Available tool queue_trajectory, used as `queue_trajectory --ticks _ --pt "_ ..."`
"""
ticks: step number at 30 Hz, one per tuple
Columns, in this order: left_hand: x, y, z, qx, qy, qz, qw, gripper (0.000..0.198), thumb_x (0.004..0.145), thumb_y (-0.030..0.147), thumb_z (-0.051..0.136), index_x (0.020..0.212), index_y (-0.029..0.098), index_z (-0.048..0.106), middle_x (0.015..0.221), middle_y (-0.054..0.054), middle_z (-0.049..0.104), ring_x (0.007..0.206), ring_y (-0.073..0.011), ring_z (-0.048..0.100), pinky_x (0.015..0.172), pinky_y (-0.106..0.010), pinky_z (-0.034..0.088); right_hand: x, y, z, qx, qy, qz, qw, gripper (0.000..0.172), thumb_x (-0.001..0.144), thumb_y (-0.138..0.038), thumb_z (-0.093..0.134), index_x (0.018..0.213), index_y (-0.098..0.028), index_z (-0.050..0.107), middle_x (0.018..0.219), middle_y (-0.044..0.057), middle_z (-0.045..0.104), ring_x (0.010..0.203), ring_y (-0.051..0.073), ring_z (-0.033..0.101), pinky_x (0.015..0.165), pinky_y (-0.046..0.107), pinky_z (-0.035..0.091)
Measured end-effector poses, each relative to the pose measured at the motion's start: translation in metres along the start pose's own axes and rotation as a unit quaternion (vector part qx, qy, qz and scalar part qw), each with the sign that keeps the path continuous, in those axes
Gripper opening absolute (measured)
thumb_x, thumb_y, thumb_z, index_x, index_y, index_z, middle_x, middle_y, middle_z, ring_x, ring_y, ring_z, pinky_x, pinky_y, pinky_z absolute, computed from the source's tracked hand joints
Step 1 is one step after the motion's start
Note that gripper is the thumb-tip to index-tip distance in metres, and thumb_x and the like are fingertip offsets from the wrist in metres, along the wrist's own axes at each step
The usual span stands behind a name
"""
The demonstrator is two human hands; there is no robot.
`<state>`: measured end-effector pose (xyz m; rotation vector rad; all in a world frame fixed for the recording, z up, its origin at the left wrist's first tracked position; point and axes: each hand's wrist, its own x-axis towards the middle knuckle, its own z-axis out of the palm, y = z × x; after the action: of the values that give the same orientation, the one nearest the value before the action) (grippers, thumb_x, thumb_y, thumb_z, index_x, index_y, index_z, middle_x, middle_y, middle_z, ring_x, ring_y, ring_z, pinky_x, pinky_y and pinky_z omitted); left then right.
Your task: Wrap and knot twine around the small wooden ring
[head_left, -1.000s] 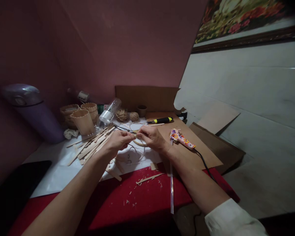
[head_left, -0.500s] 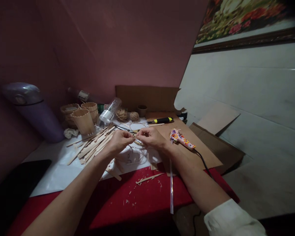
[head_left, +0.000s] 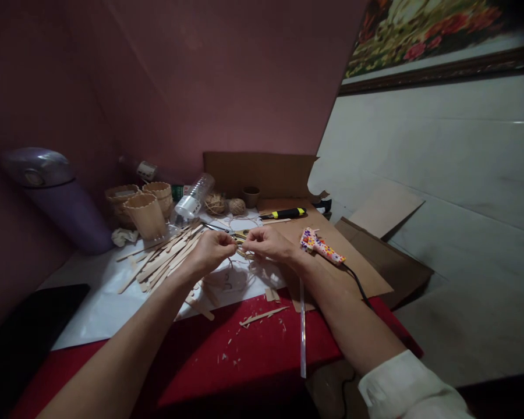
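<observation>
My left hand [head_left: 212, 250] and my right hand [head_left: 268, 244] meet over the white sheet [head_left: 100, 302], fingertips pinched together on thin twine [head_left: 240, 273] that loops down onto the sheet. A small wound ring of twine sits between the fingertips, mostly hidden. A heap of wooden craft sticks [head_left: 166, 256] lies just left of my left hand. A flower-patterned glue gun [head_left: 321, 245] rests on brown cardboard [head_left: 358, 273] right of my right wrist.
Stick-built cups [head_left: 146, 214] stand at the back left beside a purple flask [head_left: 56, 195]. Two twine balls [head_left: 225, 205], a clear bottle [head_left: 192, 201] and a yellow-black cutter [head_left: 286, 213] lie behind the hands. A clear glue stick [head_left: 303, 331] and wood scraps lie on the red cloth [head_left: 244, 361].
Both hands have drawn slightly upward and closer together, fingers still pinching the twine; the twine ring is now more hidden between the fingertips.
</observation>
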<state>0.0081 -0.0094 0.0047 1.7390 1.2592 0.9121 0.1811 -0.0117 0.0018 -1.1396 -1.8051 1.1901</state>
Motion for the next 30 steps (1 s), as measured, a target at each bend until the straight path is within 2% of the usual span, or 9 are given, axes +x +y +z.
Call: queue_trajectory --ticks 5,10,12,15,18,20,24,27,30 --pt "0.001 0.001 -0.003 -0.011 0.024 0.037 0.999 0.014 0.057 0.024 0.060 0.058 0.011 0.066 0.046 0.002 0.049 0.046 -0.0073 0.037 0.045 -0.021 0.027 0.001 -0.001 -0.007 -0.030 0.006 -0.018 0.999 0.022 0.075 -0.031 0.060 0.062 -0.014 0.055 0.054 -0.001 0.056 0.043 0.004 0.039 0.042 0.018 0.027" --pt "0.001 0.001 -0.010 -0.028 0.087 0.020 0.996 0.014 0.058 0.025 0.062 0.057 0.011 0.065 0.043 0.004 0.046 0.041 -0.0061 0.032 0.041 -0.021 0.022 0.002 0.000 -0.015 -0.092 0.118 -0.083 0.985 0.028 0.074 -0.040 0.062 0.064 -0.014 0.056 0.057 -0.003 0.051 0.048 0.006 0.038 0.047 0.020 0.029" --pt "0.003 -0.002 -0.010 -0.013 0.107 0.030 0.994 0.013 0.057 0.024 0.062 0.056 0.012 0.065 0.042 0.004 0.046 0.041 -0.0064 0.033 0.040 -0.021 0.021 0.002 -0.001 -0.014 -0.105 0.124 -0.126 0.979 0.025 0.072 -0.035 0.064 0.061 -0.014 0.056 0.066 0.000 0.056 0.055 0.007 0.044 0.053 0.022 0.035" --pt "0.005 -0.006 -0.010 0.006 0.109 0.046 0.993 0.013 0.058 0.024 0.061 0.055 0.012 0.065 0.043 0.003 0.049 0.042 -0.0075 0.037 0.041 -0.021 0.024 0.001 -0.001 -0.009 -0.068 0.094 -0.168 0.979 0.021 0.069 -0.026 0.067 0.057 -0.014 0.054 0.081 0.003 0.060 0.070 0.010 0.054 0.067 0.026 0.043" --pt "0.007 -0.010 -0.009 0.027 0.100 0.054 0.993 0.015 0.060 0.025 0.060 0.058 0.012 0.067 0.048 0.001 0.054 0.045 -0.0088 0.041 0.043 -0.022 0.027 0.000 -0.001 -0.004 0.050 0.041 -0.100 0.993 0.018 0.067 -0.028 0.070 0.069 -0.015 0.058 0.072 0.001 0.060 0.062 0.009 0.056 0.059 0.024 0.046" --pt "0.008 -0.012 -0.009 0.041 0.093 0.058 0.993 0.016 0.061 0.026 0.060 0.060 0.012 0.068 0.049 0.000 0.055 0.045 -0.0094 0.042 0.044 -0.022 0.028 0.000 -0.001 -0.002 0.114 0.008 -0.047 0.992 0.027 0.066 -0.032 0.072 0.082 -0.015 0.058 0.066 -0.001 0.059 0.053 0.008 0.055 0.048 0.020 0.042" --pt "0.006 -0.011 -0.007 0.051 0.088 0.062 0.993 0.015 0.060 0.025 0.059 0.059 0.013 0.067 0.046 0.001 0.054 0.044 -0.0092 0.041 0.044 -0.022 0.027 0.001 0.001 -0.003 0.203 -0.001 -0.009 0.979 0.037 0.077 -0.049 0.060 0.090 -0.017 0.051 0.065 0.000 0.065 0.038 0.006 0.050 0.033 0.017 0.031" --pt "0.005 -0.008 -0.006 0.052 0.079 0.062 0.994 0.014 0.060 0.025 0.059 0.058 0.013 0.067 0.046 0.001 0.053 0.044 -0.0091 0.040 0.044 -0.022 0.026 0.002 0.003 -0.005 0.220 0.009 0.023 0.975 0.033 0.085 -0.049 0.048 0.090 -0.016 0.048 0.051 -0.002 0.062 0.027 0.005 0.041 0.028 0.015 0.023" --pt "0.004 -0.007 -0.005 0.067 0.058 0.066 0.994 0.016 0.061 0.027 0.058 0.058 0.013 0.066 0.046 0.001 0.051 0.045 -0.0090 0.039 0.045 -0.022 0.026 0.001 0.004 -0.005 0.182 -0.048 0.069 0.980 0.023 0.083 -0.036 0.052 0.092 -0.014 0.051 0.047 -0.002 0.062 0.026 0.005 0.041 0.027 0.014 0.019"
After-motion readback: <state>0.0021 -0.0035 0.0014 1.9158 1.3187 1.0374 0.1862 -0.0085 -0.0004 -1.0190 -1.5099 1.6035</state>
